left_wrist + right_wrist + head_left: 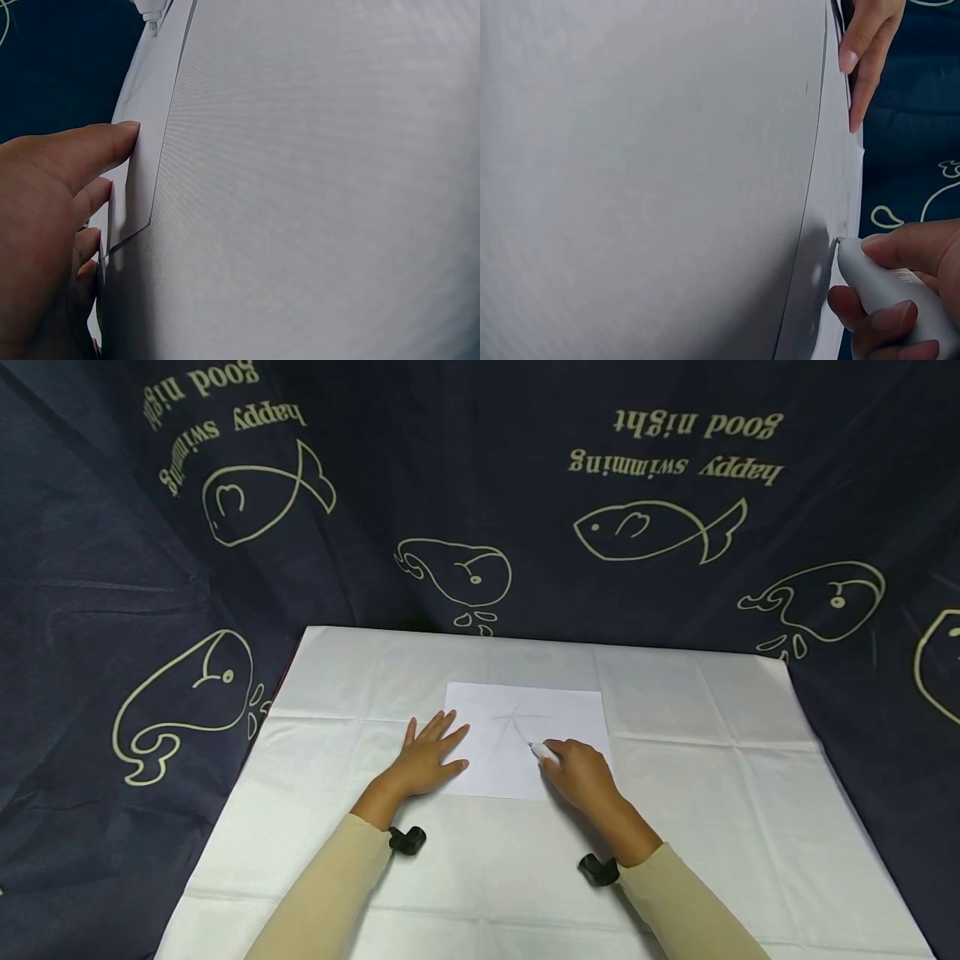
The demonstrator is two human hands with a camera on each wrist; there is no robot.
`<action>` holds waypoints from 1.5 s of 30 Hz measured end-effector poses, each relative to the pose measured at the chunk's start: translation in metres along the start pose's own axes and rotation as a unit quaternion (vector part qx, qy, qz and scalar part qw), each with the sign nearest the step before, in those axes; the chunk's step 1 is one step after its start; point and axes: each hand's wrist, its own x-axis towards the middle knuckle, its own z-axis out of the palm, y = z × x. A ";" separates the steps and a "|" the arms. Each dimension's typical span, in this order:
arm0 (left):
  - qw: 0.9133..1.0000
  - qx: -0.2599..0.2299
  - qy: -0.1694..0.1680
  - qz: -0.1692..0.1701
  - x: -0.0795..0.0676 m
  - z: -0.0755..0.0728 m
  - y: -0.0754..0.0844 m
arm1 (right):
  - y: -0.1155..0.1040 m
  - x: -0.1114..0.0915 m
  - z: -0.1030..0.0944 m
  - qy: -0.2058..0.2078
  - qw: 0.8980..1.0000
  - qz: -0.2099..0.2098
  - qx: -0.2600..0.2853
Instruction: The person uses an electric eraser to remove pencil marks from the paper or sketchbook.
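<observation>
A sheet of white paper (480, 702) lies on the white cloth, with faint grey straight strokes on it that cross near its middle like part of a star. My left hand (423, 762) rests with spread fingers over the sheet's left edge. In the left wrist view, the left thumb (105, 150) is straight. My right hand (583, 774) grips a thick-bodied white correction pen (545, 753) between thumb and curled fingers. Its narrow tip points left and meets the sheet at the lower end of a slanted stroke. In the right wrist view, the pen's tapered body (889, 289) shows between the fingers.
The table under the white cloth (675, 710) has fold creases and its far edge runs behind the paper. A dark blue curtain (450, 468) printed with fish and whales hangs behind and at both sides. Small black devices (597, 870) sit at both wrists.
</observation>
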 end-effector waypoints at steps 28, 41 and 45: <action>1.000 0.003 0.001 0.003 0.000 0.001 -0.001 | 0.000 0.001 0.001 -0.002 1.000 0.001 0.002; 1.000 -0.001 -0.001 0.003 0.000 0.000 -0.001 | -0.001 0.003 0.002 -0.009 1.000 0.001 0.001; 1.000 0.002 -0.001 0.002 0.000 0.001 -0.002 | -0.001 0.004 0.003 -0.001 1.000 0.004 -0.002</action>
